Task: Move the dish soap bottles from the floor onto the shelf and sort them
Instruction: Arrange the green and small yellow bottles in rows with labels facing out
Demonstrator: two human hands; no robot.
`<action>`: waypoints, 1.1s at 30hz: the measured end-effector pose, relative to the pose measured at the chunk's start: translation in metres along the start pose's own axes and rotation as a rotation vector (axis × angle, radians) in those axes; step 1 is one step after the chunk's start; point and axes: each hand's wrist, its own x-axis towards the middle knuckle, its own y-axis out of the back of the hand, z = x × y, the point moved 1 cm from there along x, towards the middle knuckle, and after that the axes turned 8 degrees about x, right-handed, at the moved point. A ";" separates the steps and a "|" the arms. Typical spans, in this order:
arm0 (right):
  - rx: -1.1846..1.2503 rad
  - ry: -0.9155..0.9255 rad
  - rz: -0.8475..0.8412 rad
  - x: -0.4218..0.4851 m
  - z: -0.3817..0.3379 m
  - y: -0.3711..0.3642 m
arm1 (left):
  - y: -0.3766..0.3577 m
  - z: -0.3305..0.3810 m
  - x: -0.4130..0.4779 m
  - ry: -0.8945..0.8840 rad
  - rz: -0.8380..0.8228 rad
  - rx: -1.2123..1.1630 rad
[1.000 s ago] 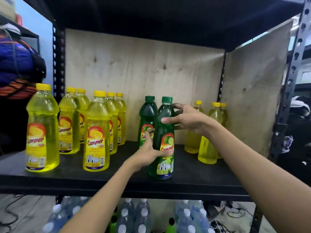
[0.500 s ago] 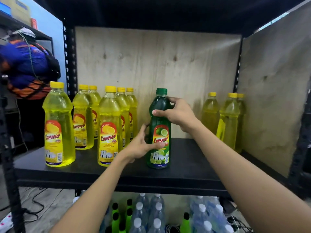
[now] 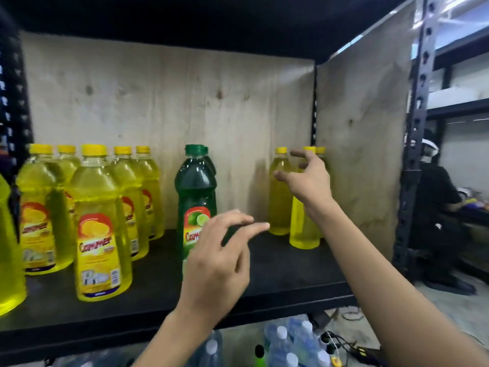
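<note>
A green dish soap bottle [image 3: 195, 189] stands upright mid-shelf on the black shelf [image 3: 277, 271], a second green one close behind it. Several yellow labelled bottles [image 3: 99, 234] fill the left side. Three yellow bottles without visible labels [image 3: 280, 194] stand at the right rear. My left hand [image 3: 219, 263] hovers in front of the green bottle's lower part, fingers loosely spread, holding nothing. My right hand [image 3: 307, 178] is raised to the right of the green bottle, in front of the right yellow bottles, fingers curved and empty.
Plywood panels form the back [image 3: 164, 102] and right side [image 3: 362, 128] of the bay. Clear water bottles [image 3: 291, 343] and green caps sit on the floor below. A person in black [image 3: 439, 207] sits beyond the right upright.
Both hands have let go of the green bottle, which now stands free on the shelf. My right hand has moved away to the right; my left has pulled back.
</note>
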 end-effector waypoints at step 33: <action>-0.734 0.087 0.054 0.028 0.029 0.025 | -0.209 0.032 0.009 0.777 -0.631 -0.483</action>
